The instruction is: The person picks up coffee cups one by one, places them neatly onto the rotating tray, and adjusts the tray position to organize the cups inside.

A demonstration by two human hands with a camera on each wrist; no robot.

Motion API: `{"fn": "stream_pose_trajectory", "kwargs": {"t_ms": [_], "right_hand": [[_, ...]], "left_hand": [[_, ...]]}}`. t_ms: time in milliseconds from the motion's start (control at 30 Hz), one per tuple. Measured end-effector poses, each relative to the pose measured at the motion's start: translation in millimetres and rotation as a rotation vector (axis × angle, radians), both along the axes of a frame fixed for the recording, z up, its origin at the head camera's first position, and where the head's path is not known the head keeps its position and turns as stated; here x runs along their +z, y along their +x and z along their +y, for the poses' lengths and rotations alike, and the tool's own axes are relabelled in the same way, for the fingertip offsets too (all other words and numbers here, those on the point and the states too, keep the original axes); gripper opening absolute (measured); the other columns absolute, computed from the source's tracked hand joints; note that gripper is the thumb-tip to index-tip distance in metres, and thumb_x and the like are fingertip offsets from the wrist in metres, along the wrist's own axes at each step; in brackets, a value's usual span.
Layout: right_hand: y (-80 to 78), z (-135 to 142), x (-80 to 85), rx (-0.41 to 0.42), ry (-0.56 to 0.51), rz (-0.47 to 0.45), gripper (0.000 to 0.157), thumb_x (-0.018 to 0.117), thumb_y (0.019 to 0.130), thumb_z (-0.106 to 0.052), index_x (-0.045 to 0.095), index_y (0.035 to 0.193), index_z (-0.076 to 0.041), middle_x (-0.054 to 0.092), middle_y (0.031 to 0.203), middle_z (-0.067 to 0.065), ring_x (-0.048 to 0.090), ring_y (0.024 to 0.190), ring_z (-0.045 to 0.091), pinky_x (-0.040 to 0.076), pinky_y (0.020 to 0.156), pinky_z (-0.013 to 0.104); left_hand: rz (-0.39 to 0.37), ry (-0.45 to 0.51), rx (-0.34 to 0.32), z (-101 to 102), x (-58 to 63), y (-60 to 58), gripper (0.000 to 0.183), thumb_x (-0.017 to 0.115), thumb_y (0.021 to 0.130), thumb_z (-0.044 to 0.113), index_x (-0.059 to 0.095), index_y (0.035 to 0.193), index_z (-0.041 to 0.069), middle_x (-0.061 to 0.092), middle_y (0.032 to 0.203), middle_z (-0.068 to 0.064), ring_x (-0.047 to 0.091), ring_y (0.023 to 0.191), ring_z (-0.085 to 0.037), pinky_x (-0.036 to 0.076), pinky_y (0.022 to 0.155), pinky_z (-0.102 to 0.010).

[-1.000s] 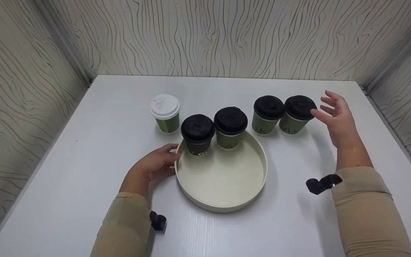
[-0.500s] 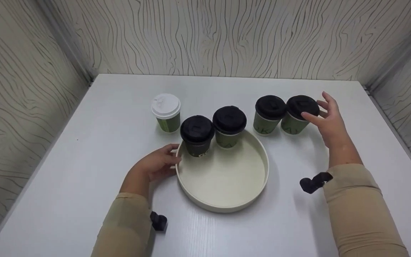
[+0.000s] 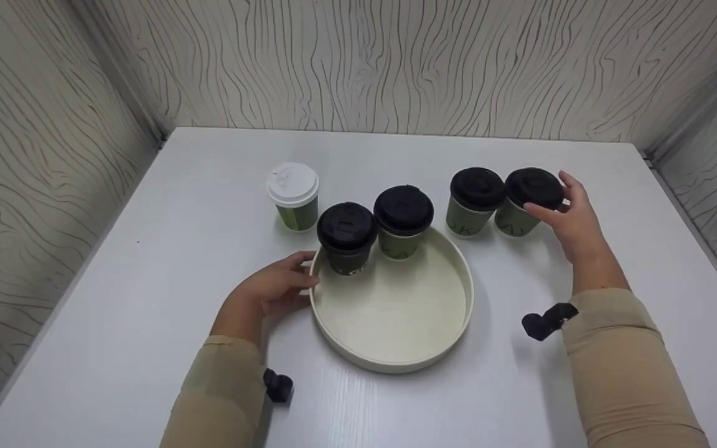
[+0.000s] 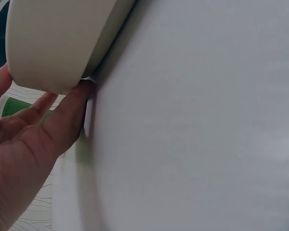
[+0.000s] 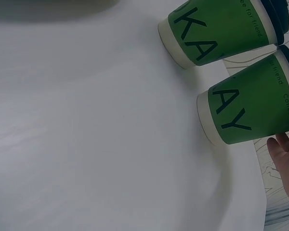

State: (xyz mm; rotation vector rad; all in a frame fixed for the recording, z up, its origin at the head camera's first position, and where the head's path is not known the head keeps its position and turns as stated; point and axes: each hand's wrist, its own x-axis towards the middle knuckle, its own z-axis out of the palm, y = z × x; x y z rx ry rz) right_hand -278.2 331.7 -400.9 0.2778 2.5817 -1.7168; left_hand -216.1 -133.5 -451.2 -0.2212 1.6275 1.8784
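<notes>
My left hand (image 3: 276, 285) grips the near-left edge of a round cream tray (image 3: 396, 311), thumb at the rim and fingers against its outer wall and underside. Inside the tray, at its back left, stand a dark paper coffee cup (image 3: 347, 258) and a green one (image 3: 398, 245), both with black lids. My right hand (image 3: 576, 227) is around the right side of another green coffee cup (image 3: 514, 218), its thumb in front just under the black lid and its fingers behind. In the right wrist view, fingertips (image 5: 279, 144) meet this cup's lower side in the picture.
Close to the left of the held cup stands a similar green cup (image 3: 467, 219) with a black lid. A green cup with a white lid (image 3: 294, 193) stands behind the tray's left side. Wood-grain patterned panels (image 3: 365, 68) enclose the white table (image 3: 221, 180).
My right hand has moved in leftward and its thumb and fingers have come around the rightmost green coffee cup. The left hand stays on the tray; the view shifts slightly.
</notes>
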Motion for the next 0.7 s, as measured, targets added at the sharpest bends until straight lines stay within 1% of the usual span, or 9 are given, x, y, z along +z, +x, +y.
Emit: {"fn": "stream_pose_trajectory", "kwargs": {"t_ms": [167, 300, 500, 700], "right_hand": [[-0.5, 1, -4.3, 0.003, -0.027, -0.002, 0.103, 0.073, 0.076, -0.035, 0.0, 0.148, -0.023, 0.002, 0.153, 0.012, 0.015, 0.136, 0.032, 0.023, 0.107, 0.04], [-1.6, 3, -6.8, 0.012, -0.022, 0.002, 0.102, 0.073, 0.075, -0.035, 0.002, 0.148, -0.022, 0.004, 0.152, 0.013, 0.017, 0.134, 0.032, 0.025, 0.107, 0.04], [-1.9, 5, -11.9, 0.03, -0.034, 0.034, 0.094, 0.071, 0.079, -0.029, 0.007, 0.147, -0.023, 0.007, 0.152, 0.011, 0.019, 0.134, 0.033, 0.025, 0.107, 0.04], [-3.3, 6, -17.1, 0.022, -0.052, 0.071, 0.091, 0.071, 0.079, -0.025, 0.008, 0.146, -0.021, 0.005, 0.153, 0.007, 0.013, 0.138, 0.03, 0.024, 0.107, 0.039]], "left_hand": [[-0.011, 0.007, -0.005, -1, 0.1, 0.2, 0.061, 0.057, 0.084, -0.001, 0.036, 0.137, 0.017, 0.039, 0.135, -0.014, 0.053, 0.108, -0.023, 0.044, 0.09, -0.04], [-0.014, 0.011, -0.005, -1, -0.1, -0.2, 0.06, 0.057, 0.083, -0.001, 0.037, 0.137, 0.017, 0.038, 0.136, -0.014, 0.052, 0.11, -0.024, 0.043, 0.091, -0.041], [-0.008, 0.02, -0.013, -1, 0.6, 0.1, 0.061, 0.057, 0.084, -0.001, 0.034, 0.138, 0.016, 0.038, 0.136, -0.015, 0.051, 0.111, -0.024, 0.042, 0.092, -0.041], [-0.006, 0.036, -0.021, -2, -0.3, 0.0, 0.06, 0.057, 0.083, -0.002, 0.038, 0.136, 0.017, 0.043, 0.131, -0.015, 0.053, 0.11, -0.025, 0.043, 0.091, -0.041]]}}
